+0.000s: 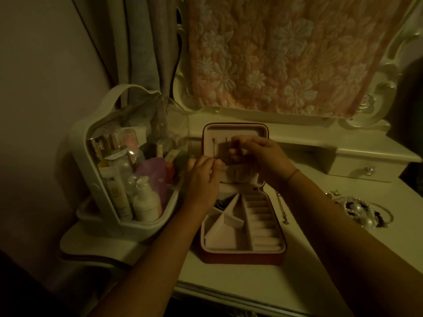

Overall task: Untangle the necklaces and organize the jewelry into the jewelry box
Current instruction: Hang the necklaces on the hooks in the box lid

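Carefully now: at the open jewelry box (240, 258) lid, mid-frame, left hand (202, 179) and right hand (261, 156) each pinch what seems a fine chain, barely visible. Keep it taut while hooking; loose jewelry (364, 212) waits at right.

Dim light; cream carved dressing table (240, 280), floral cloth (286, 53) draped behind, grey curtain (146, 42) left

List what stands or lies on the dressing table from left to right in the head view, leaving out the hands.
Going rightward: clear cosmetics case → red jewelry box → thin necklace lying on the table → pile of pearl bracelets.
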Demonstrator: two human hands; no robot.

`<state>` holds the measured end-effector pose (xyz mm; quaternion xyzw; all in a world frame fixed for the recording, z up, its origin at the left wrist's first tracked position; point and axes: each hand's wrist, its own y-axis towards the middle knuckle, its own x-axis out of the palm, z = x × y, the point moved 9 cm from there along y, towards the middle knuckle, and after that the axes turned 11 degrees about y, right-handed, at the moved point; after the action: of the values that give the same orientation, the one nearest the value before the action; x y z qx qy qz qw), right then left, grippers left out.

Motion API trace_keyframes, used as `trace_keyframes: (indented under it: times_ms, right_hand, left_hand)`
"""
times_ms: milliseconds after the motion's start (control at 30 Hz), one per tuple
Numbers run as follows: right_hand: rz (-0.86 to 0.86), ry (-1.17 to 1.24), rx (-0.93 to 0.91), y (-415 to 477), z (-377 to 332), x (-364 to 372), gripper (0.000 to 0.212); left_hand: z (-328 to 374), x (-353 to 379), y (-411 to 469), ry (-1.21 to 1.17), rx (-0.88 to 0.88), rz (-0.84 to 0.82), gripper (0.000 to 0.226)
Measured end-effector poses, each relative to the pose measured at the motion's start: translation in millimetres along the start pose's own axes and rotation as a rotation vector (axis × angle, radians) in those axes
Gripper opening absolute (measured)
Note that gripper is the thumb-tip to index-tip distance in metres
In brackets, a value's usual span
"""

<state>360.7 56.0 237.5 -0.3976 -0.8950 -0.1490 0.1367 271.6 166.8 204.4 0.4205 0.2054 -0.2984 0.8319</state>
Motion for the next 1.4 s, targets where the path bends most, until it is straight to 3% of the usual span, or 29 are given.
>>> trace_keyframes:
  times_ms: [133, 300, 433, 567, 767, 967, 1233, 1300, 1400]
  right_hand:
    - [0.121, -0.106, -0.095, -16, -33, -55, 0.018]
    - [0.44, -0.711, -0.119, -22, -43, -149, 0.019]
    - [0.43, -1.049, 0.022, 1, -9, -167, 0.017]
    - [0.39, -1.2, 0.092, 31, 11, -152, 0.02]
    - [0.503, -1.431, 0.212, 58, 25, -155, 0.027]
    - [0.56, -1.415, 0.272, 64, 32, -163, 0.022]
    - [0.448, -1.465, 0.37, 62, 39, -154, 0.024]
    - [0.459, -1.32, 0.341, 55, 37, -156, 0.026]
    - [0.405, -0.866, 0.189, 32, 16, -142, 0.026]
  left_hand:
    - [10, -5, -2, 0.097, 0.074, 0.028, 0.052]
    - [21, -4, -4, 0.177, 0.149, 0.026, 0.048]
    - [15, -6, -4, 0.145, 0.103, 0.041, 0.049]
    - [11, -7, -4, 0.152, 0.081, 0.046, 0.05]
    - [7, -5, -3, 0.129, 0.055, 0.025, 0.053]
    - [5, -2, -3, 0.11, 0.052, 0.017, 0.052]
    - [7, -3, -3, 0.138, 0.051, 0.007, 0.054]
    - [8, -4, -4, 0.145, 0.058, 0.005, 0.054]
    - [10, -4, -4, 0.167, 0.066, -0.007, 0.054]
